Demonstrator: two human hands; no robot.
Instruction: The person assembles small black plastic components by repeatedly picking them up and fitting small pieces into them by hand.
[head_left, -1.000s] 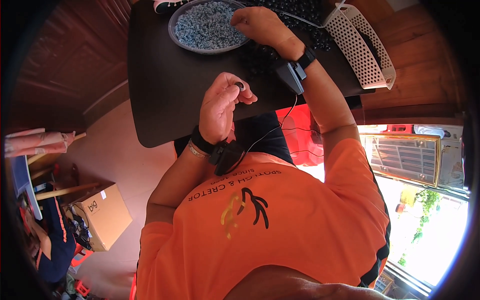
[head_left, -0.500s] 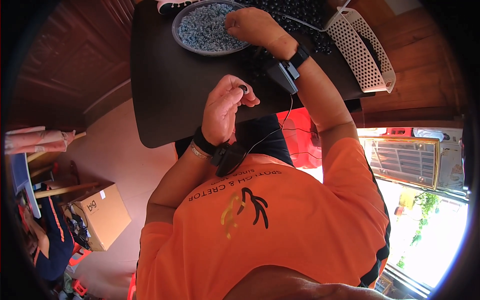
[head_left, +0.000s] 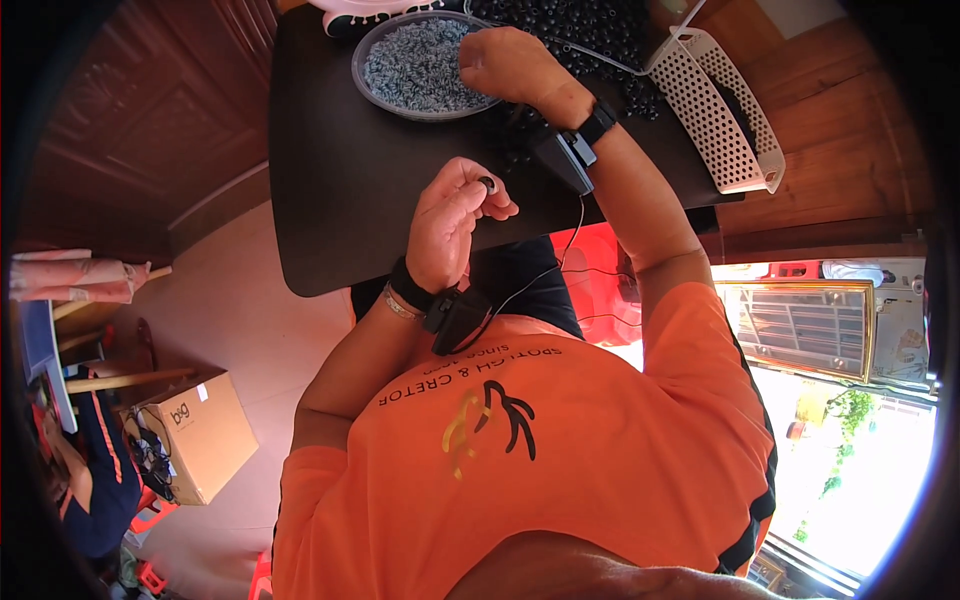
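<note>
My left hand has a small, round, black piece pinched between thumb and finger, near the close edge of the smooth, dark table. I think I hold it by the fingertips because it is so little and could roll away. My right hand is bent with its fingers curled over the right side of a round, clear plastic bowl. I can't tell if those fingers have anything in them. The bowl sits close to me, maybe so I can reach it easily, and its wall keeps the tiny blue-grey bits together. A pile of shiny black round pieces lies loose beside the bowl, next to a white basket full of little holes. The piece I'm pinching looks dark all round; it is too small to see a hole
</note>
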